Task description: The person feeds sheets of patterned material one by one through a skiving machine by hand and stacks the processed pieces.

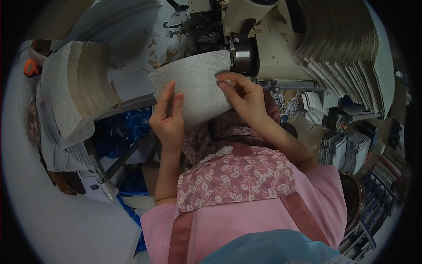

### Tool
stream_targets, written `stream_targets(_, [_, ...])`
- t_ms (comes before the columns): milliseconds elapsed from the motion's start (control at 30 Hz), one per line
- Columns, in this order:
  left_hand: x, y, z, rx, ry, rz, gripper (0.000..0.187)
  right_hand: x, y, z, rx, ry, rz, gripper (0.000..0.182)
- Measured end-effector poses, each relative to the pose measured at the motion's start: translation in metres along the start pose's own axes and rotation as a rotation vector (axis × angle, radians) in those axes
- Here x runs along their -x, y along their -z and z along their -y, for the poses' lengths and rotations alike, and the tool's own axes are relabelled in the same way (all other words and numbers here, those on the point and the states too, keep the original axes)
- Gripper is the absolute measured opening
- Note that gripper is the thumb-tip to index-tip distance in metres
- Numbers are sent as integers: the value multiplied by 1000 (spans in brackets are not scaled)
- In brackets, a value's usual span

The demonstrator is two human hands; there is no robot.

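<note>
A white sheet (193,81) with an embossed line pattern, curved along its far edge, lies in front of a machine's dark cylindrical head (246,55). My right hand (244,94) pinches the sheet's right side between thumb and fingers, close below that head. At the left side my left hand (169,112) holds the same sheet, with the index finger and thumb showing against it and the other fingers partly hidden. The sheet's upper right corner meets the machine head; whether it sits under any part there is hidden.
Stacked pieces (83,83) stand at the left, and a tall fanned stack (343,57) at the right. Shavings (165,59) litter the white worktop. Bundles of sheets (345,152) sit lower right; a blue bag (121,132) hangs below the table's edge. An orange object (31,68) is far left.
</note>
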State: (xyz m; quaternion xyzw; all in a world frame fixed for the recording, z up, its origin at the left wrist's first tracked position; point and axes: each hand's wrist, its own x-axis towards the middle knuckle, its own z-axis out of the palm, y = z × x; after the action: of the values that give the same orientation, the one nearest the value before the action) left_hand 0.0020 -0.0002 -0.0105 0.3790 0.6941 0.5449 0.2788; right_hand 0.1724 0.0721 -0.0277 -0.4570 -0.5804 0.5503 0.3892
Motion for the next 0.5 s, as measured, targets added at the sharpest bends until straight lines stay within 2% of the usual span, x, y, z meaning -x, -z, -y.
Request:
stream_targets(400, [-7, -5, 4, -56, -78, -24, 28, -5, 3, 3, -45, -14, -36, 15])
stream_targets(500, [-6, -7, -3, -56, -16, 48, 30, -5, 9, -2, -11, -11, -62, 15])
